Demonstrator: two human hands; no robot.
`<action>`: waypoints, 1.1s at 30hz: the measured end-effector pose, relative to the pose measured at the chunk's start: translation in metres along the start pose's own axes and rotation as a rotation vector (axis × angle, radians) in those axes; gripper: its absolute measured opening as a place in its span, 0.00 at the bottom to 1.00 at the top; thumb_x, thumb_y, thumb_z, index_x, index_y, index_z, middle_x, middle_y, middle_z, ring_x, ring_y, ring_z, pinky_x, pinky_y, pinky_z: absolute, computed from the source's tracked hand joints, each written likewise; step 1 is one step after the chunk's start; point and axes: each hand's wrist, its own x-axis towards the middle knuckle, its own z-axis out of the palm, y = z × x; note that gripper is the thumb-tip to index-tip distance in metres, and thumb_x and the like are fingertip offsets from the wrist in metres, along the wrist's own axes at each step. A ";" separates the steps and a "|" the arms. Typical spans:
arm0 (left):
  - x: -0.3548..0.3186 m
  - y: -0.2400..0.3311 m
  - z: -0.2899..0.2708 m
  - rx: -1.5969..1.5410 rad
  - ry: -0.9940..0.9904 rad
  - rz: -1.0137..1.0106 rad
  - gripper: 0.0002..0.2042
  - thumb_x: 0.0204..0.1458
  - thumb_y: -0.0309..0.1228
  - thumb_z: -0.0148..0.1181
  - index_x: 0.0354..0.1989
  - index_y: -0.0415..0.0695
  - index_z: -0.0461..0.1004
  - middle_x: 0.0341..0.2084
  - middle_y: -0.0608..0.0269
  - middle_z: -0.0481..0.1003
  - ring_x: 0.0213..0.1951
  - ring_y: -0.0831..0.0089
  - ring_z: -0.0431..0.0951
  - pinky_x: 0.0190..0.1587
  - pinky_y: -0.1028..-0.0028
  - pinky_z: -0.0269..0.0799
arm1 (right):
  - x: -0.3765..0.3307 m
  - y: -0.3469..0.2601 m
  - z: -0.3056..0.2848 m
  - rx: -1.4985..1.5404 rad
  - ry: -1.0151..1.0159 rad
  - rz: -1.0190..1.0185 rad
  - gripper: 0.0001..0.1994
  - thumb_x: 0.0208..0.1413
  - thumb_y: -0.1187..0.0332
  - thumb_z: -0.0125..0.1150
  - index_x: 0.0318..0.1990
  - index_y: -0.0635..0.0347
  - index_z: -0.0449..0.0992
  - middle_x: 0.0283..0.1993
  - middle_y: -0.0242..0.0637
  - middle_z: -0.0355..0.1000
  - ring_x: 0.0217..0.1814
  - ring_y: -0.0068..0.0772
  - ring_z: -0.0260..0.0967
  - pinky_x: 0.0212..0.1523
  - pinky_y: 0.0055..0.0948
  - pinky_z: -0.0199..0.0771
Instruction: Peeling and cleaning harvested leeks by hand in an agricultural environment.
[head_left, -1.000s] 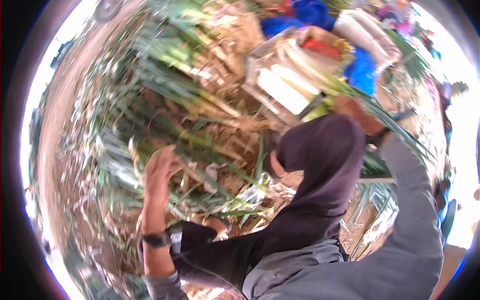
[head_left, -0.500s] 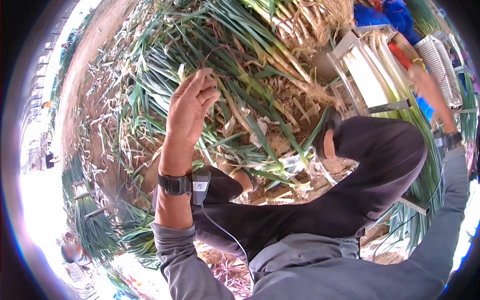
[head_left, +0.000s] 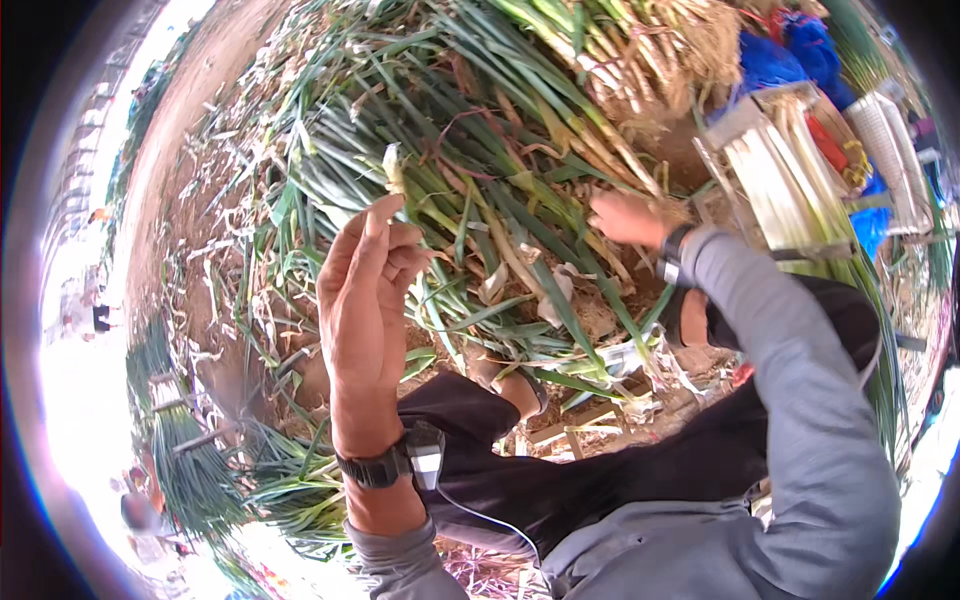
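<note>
I sit over a heap of green onions (head_left: 500, 190) spread on the bare dirt ground (head_left: 200, 130), long green leaves fanning toward me and pale stalks and dry roots pointing away. My left hand (head_left: 365, 300) is raised in front of the heap, palm turned inward, its fingers (head_left: 395, 250) curled loosely together around the pale tip of one onion stalk (head_left: 393, 170) that stands up just above my fingertips; whether they truly pinch it I cannot tell. A dark wristwatch (head_left: 375, 468) circles that wrist, with a small grey device (head_left: 425, 455) clipped just beside it.

My right hand (head_left: 625, 218) reaches into the heap on its far right side, lying flat on the leaves near the brown root ends, its fingers (head_left: 605, 208) pressed together and pointing left; what they grip, if anything, is hidden by the leaves. A grey sleeve (head_left: 800, 400) covers that arm, with a dark band (head_left: 672, 255) at the wrist.

Right of the heap stands a crate (head_left: 740, 125) packed with trimmed white onion stalks (head_left: 785, 180), and beyond it blue fabric (head_left: 765, 60). Below the heap, my sandalled foot (head_left: 510, 385) rests among scraps of peeled onion skin (head_left: 560, 290).
</note>
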 end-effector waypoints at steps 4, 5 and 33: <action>-0.008 0.001 -0.022 0.029 0.082 -0.056 0.15 0.66 0.33 0.55 0.55 0.37 0.74 0.35 0.64 0.79 0.38 0.77 0.78 0.47 0.72 0.75 | -0.042 0.001 0.100 0.096 -0.035 0.283 0.11 0.55 0.68 0.56 0.41 0.66 0.69 0.39 0.55 0.74 0.44 0.62 0.72 0.43 0.54 0.71; -0.010 -0.002 -0.030 0.050 0.116 -0.078 0.15 0.66 0.33 0.55 0.55 0.38 0.75 0.35 0.64 0.79 0.38 0.77 0.78 0.47 0.72 0.75 | -0.042 -0.015 0.113 0.121 -0.065 0.413 0.14 0.54 0.66 0.59 0.43 0.66 0.69 0.40 0.55 0.74 0.45 0.61 0.72 0.44 0.53 0.71; 0.061 -0.001 -0.099 0.518 0.473 0.073 0.51 0.48 0.33 0.72 0.76 0.54 0.40 0.63 0.45 0.49 0.56 0.52 0.70 0.48 0.62 0.80 | -0.205 -0.141 -0.247 0.563 0.131 -0.116 0.14 0.55 0.72 0.62 0.47 0.69 0.73 0.32 0.34 0.67 0.35 0.22 0.64 0.35 0.26 0.69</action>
